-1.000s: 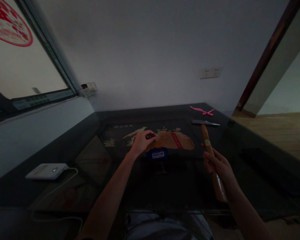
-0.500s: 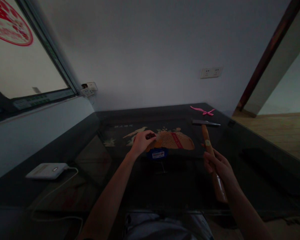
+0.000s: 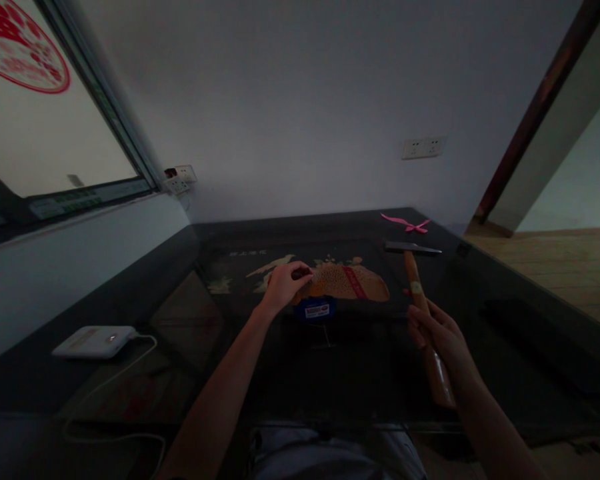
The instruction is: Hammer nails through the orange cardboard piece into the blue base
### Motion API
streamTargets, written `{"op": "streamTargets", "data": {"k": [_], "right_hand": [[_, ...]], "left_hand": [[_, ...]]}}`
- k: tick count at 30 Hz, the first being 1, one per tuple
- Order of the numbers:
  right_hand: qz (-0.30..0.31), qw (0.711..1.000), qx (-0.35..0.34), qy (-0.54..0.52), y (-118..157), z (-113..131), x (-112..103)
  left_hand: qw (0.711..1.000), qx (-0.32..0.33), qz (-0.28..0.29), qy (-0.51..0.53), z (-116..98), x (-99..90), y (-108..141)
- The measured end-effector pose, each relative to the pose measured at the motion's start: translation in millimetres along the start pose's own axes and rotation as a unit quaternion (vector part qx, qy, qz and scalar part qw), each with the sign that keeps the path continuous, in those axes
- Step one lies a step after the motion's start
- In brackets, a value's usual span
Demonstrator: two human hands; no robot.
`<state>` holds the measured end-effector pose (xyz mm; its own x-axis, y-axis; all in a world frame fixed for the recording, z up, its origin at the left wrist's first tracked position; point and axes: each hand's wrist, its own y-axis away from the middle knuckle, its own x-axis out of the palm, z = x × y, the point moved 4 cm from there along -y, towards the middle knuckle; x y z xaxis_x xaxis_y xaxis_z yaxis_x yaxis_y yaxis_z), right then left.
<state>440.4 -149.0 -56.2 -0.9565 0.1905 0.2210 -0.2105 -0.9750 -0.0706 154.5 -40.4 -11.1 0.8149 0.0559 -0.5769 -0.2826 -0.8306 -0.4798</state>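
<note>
In the middle of the dark table lies a long, tan, speckled piece shaped like a shoe insole (image 3: 330,277), with a red band (image 3: 355,282) across it. My left hand (image 3: 286,283) is at its left end, thumb and fingertips pinched together; what they hold, if anything, is too small to make out. Right in front of the tan piece sits a blue item (image 3: 314,309) with a white label. My right hand (image 3: 440,330) grips a hammer (image 3: 414,277) by its wooden handle, the metal head pointing away from me above the table.
A pink ribbon (image 3: 407,223) lies at the table's far right corner. At left rests a white power bank (image 3: 95,341) with a white cable (image 3: 111,380). A dark flat object (image 3: 545,343) lies at right. Wall sockets (image 3: 423,147) are behind the table (image 3: 280,380).
Almost nothing differs: the view has shifted very slightly. Both hands, the hammer and the tan piece keep their places.
</note>
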Motion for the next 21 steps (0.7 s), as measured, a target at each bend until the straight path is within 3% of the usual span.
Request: {"op": "streamTargets", "data": {"k": [11, 21], "right_hand": [[-0.008, 1.000, 0.020, -0.006, 2.8, -1.7, 0.0], [0.003, 1.000, 0.011, -0.017, 0.7, -4.5, -1.7]], "left_hand": [[1.000, 0.011, -0.015, -0.008, -9.6, -1.3, 1.4], [1.000, 0.008, 0.002, 0.010, -3.8, 2.0, 0.9]]}}
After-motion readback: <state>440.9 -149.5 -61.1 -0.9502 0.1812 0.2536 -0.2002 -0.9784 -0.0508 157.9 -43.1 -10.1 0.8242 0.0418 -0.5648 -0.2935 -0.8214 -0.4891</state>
